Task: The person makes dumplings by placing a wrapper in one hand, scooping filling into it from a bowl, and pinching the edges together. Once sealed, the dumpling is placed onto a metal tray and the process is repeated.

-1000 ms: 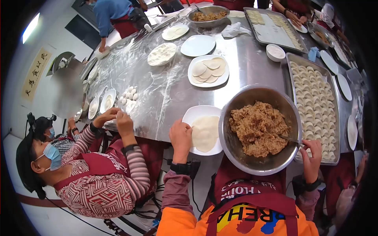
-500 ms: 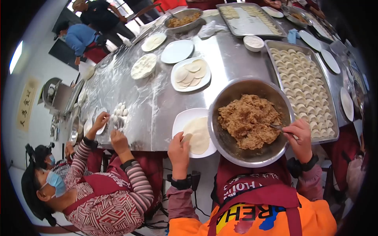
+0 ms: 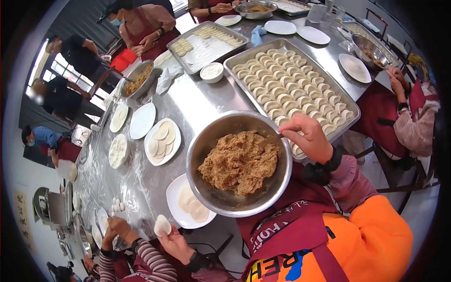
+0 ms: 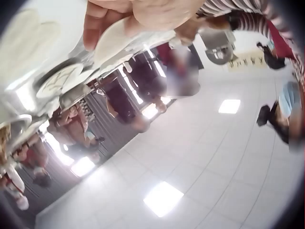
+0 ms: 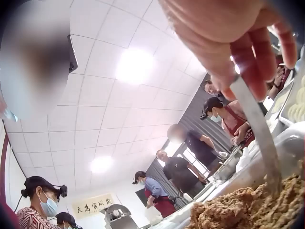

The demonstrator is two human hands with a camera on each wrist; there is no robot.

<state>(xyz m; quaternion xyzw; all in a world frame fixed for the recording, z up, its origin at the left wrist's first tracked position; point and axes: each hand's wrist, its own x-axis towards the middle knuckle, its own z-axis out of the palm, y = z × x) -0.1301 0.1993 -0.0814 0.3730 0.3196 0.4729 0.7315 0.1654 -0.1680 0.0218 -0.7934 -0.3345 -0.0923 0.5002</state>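
Observation:
My left hand (image 3: 177, 245) holds a thin round dumpling wrapper (image 3: 162, 225) beside the plate, at its left. In the left wrist view the wrapper (image 4: 112, 44) rests against the fingers. My right hand (image 3: 309, 137) pinches the flat metal handle (image 5: 257, 126) of a utensil over the bowl's right rim. The utensil's lower end is buried in brown minced filling (image 3: 242, 162), which fills much of a large steel bowl (image 3: 197, 199). More wrappers (image 3: 193, 205) lie on a white square plate (image 3: 176, 188) left of the bowl.
A metal tray (image 3: 355, 115) of folded dumplings stands behind and right of the bowl. Farther left are a plate of wrappers (image 3: 163, 142) and a bare plate (image 3: 143, 121). A white bowl (image 3: 212, 72) sits near the tray. Another person's hands (image 3: 117, 229) work close to my left hand.
My left hand has lifted a wrapper off the plate and moved it left. The right hand keeps its grip on the utensil in the filling. The head view has turned to the right.

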